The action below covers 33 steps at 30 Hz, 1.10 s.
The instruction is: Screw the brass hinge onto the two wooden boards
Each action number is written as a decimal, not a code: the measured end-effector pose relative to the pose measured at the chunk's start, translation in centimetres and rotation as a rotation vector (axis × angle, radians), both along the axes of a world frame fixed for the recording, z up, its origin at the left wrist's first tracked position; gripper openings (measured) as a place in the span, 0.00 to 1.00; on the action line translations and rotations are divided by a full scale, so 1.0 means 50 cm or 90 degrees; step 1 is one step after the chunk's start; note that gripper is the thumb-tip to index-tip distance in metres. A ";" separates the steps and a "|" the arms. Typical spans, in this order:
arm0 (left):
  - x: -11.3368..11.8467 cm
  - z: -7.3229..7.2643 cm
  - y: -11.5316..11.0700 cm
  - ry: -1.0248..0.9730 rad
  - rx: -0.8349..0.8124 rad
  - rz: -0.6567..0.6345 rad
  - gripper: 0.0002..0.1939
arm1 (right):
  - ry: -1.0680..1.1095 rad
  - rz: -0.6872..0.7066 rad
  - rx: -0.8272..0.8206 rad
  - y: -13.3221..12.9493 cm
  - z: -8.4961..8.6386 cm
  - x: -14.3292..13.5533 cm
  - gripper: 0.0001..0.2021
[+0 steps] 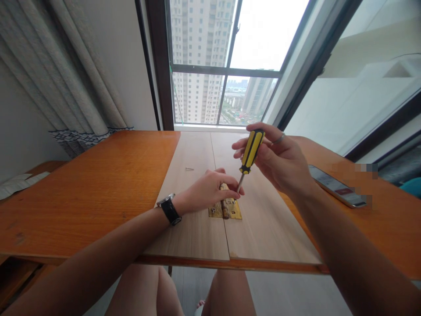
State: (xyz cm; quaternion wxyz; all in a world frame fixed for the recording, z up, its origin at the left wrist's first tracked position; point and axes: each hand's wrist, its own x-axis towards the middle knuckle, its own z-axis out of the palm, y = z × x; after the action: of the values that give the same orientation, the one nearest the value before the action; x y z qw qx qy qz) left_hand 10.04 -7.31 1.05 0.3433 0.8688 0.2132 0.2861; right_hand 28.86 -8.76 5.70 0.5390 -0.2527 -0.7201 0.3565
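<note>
A yellow and black screwdriver (pixel 251 151) slants down over a brass-coloured hinge (pixel 234 213). My right hand (pixel 279 160) has its fingers around the handle, with some fingers held out to the left. My left hand (pixel 210 188) reaches over the hinge, its thumb and finger pinching at the lower end of the metal shaft. The screwdriver's tip is mostly hidden by those fingers. Lying across the seam of two pale wooden boards (pixel 263 228), the hinge has its upper part covered by my left hand. A small screw (pixel 190 169) lies on the left board.
The boards rest on an orange-brown wooden table (pixel 131 184). A phone (pixel 338 186) lies at the right, beside my right forearm. Beyond the table's far edge stands a window (pixel 226 70), with a grey curtain (pixel 66 66) to the left.
</note>
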 end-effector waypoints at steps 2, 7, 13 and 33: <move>-0.001 0.000 -0.002 -0.001 0.019 0.014 0.03 | 0.009 -0.001 0.008 0.001 0.000 0.001 0.16; -0.002 0.003 -0.007 -0.018 0.106 0.014 0.06 | 0.016 0.002 0.067 -0.006 0.006 -0.002 0.16; 0.001 0.002 0.003 -0.017 0.098 -0.022 0.10 | 0.011 -0.029 0.087 -0.014 0.012 -0.008 0.15; 0.002 0.002 -0.001 -0.032 0.100 -0.010 0.07 | -0.022 -0.018 0.022 -0.022 0.028 0.002 0.21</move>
State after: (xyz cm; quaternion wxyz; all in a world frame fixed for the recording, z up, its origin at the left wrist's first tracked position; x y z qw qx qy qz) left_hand 10.11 -7.36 1.15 0.2816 0.8872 0.1748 0.3209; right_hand 28.98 -9.85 7.08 0.5358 -0.2596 -0.7315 0.3323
